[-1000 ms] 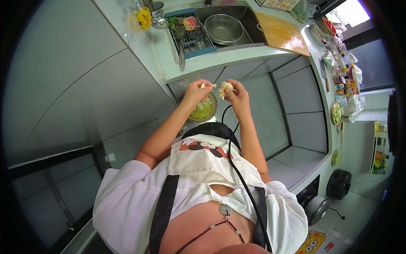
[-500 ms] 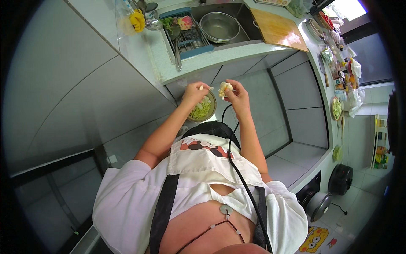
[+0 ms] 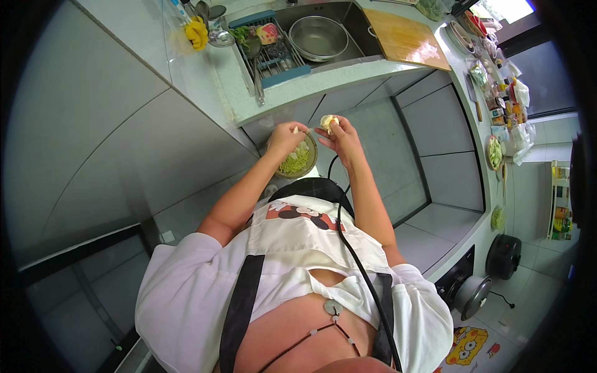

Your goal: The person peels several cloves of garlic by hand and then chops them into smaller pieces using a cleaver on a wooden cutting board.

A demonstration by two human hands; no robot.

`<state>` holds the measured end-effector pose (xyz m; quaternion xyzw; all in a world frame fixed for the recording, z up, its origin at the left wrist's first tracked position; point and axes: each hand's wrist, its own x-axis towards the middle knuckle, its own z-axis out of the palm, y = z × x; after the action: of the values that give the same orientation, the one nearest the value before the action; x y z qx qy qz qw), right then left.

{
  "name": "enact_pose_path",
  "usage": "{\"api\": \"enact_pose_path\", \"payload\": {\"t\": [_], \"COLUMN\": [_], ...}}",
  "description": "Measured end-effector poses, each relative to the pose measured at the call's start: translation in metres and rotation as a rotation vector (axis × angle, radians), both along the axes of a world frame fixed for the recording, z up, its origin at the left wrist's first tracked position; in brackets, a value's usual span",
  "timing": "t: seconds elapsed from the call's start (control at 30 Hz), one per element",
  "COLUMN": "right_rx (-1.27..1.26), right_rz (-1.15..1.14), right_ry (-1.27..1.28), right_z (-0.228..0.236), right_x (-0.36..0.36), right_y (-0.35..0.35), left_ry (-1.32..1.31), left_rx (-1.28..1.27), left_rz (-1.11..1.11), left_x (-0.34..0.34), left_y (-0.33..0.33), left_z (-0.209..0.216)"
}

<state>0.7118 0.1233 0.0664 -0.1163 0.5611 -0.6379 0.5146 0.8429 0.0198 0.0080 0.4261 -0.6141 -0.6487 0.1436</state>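
In front of my apron, my right hand grips a pale, lumpy head of garlic between thumb and fingers. To its left, my left hand is closed in a pinch on a small whitish piece; whether that is skin or a clove is too small to tell. The hands are close together. Below the left hand stands a round container with thin green strips and pale scraps in it, partly hidden by that hand.
Ahead is a counter with a sink holding a metal basin, a dish rack and a wooden cutting board. A knife and several jars line the right counter. A black cable hangs down my front.
My right hand has moved slightly left with the garlic, closer to my left hand, and its lower fingers now reach toward the small piece. The left hand stays nearly in place.
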Motion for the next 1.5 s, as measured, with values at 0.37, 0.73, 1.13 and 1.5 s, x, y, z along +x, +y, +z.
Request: {"api": "enact_pose_path", "payload": {"t": [0.37,0.73,1.13,1.5], "right_rx": [0.034,-0.005,0.108,0.087], "right_rz": [-0.011,-0.04,0.037,-0.011], "right_ry": [0.031,0.059,0.215,0.197], "right_z": [-0.01,-0.02,-0.015,-0.004], "right_x": [0.003,0.004,-0.001,0.0], "right_y": [-0.011,-0.014,-0.004,0.001], "left_ry": [0.06,0.051,0.139,0.093], "left_rx": [-0.054,-0.09,-0.013,0.045], "left_rz": [-0.025,-0.065,-0.047,-0.03], "left_x": [0.002,0.004,0.002,0.006], "left_y": [-0.005,-0.004,-0.002,-0.005], "left_z": [-0.008,0.005,0.005,0.018]}}
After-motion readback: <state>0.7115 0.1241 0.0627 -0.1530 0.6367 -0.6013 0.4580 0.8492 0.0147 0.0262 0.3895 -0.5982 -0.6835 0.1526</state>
